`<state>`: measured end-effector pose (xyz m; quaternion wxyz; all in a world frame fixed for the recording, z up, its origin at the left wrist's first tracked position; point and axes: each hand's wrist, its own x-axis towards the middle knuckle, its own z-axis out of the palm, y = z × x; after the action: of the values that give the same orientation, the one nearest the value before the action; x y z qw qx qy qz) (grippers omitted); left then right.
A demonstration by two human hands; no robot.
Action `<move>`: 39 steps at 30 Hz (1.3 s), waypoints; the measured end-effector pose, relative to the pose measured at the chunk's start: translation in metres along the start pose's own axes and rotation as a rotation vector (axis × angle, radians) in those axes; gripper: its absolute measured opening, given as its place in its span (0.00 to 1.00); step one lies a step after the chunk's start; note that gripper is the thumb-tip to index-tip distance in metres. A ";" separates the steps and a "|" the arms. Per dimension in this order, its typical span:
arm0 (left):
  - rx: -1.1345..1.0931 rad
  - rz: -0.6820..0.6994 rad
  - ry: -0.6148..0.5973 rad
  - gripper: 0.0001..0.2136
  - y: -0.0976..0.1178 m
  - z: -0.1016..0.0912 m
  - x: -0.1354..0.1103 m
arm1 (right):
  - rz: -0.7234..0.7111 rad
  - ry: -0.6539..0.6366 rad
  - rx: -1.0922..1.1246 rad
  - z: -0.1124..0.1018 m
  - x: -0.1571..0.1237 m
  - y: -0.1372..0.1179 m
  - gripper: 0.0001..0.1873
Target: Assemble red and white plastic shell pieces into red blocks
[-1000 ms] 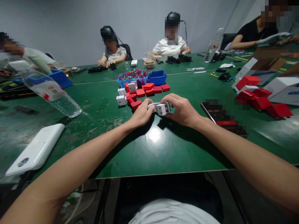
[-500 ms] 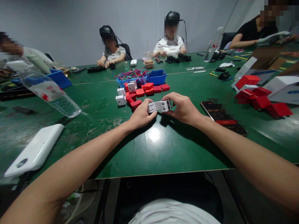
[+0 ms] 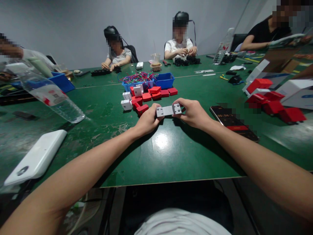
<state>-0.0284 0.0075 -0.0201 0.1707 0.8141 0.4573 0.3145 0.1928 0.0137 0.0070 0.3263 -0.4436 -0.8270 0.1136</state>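
Note:
Between my two hands is a white plastic part (image 3: 168, 111), long and flat, with small dark holes at its right end. My left hand (image 3: 148, 119) pinches its left end between thumb and fingers. My right hand (image 3: 192, 112) grips the right end, fingertips curled behind it. The part is held just above the green table (image 3: 156, 163). Beyond my left hand lie several red blocks (image 3: 146, 97) and a few white blocks (image 3: 126, 105), close together. The undersides of the fingers are hidden.
Blue bins (image 3: 165, 81), one with tangled wires (image 3: 138, 77), stand behind the blocks. A phone (image 3: 233, 125) lies right of my right hand. A tilted water bottle (image 3: 52, 94) and a white power bank (image 3: 36, 158) are at left. Red parts (image 3: 274, 98) sit by boxes at right. Several people work around the table.
The white part has been turned in my hands, so a different face with holes now shows. Across the table, a person has raised their hands and holds something small.

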 end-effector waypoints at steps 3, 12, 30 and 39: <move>0.021 -0.001 0.023 0.12 0.001 0.000 -0.001 | 0.007 0.000 -0.017 0.001 0.000 0.000 0.15; 0.063 0.099 0.118 0.14 0.008 0.001 -0.003 | 0.134 -0.038 -0.083 0.004 -0.001 0.005 0.18; 0.173 0.353 0.223 0.14 0.006 0.003 -0.005 | 0.098 -0.074 -0.069 0.004 -0.002 0.008 0.17; 0.202 0.272 0.216 0.16 0.012 0.000 -0.004 | 0.064 -0.067 -0.081 0.003 -0.001 0.007 0.15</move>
<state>-0.0220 -0.0028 -0.0150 -0.0060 0.8430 0.3878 0.3728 0.1964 0.0174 0.0008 0.2764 -0.4785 -0.8268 0.1050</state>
